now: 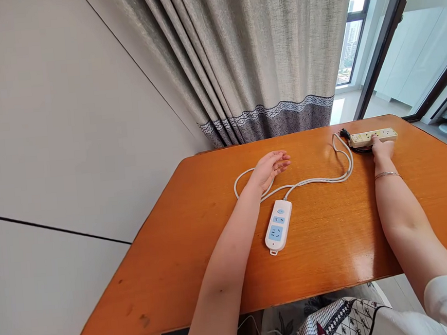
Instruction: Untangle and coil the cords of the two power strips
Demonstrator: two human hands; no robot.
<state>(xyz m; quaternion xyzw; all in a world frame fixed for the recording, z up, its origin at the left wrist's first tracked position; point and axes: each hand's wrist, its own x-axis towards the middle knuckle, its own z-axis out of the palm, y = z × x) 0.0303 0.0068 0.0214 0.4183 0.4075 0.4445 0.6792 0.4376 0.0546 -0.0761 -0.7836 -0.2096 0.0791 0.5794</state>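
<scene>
My left hand [270, 168] is open with its fingers loosely stretched to the right, over a loop of the white cord [313, 182]. It appears to hold nothing. Below it a white power strip [278, 226] with pale blue socket panels lies flat on the table, its cord leaving from the top end. At the far right my right hand [383, 148] grips a longer cream power strip [360, 139] from the near side, the thumb on its top. A black cord and plug [344, 133] lie at the left end of that strip.
The wooden table [196, 216] has rounded corners and a near edge close to my body. A grey curtain [268, 45] hangs behind it, and a pale wall panel [69, 123] stands along the left. A glass door frame [385, 36] is at the back right.
</scene>
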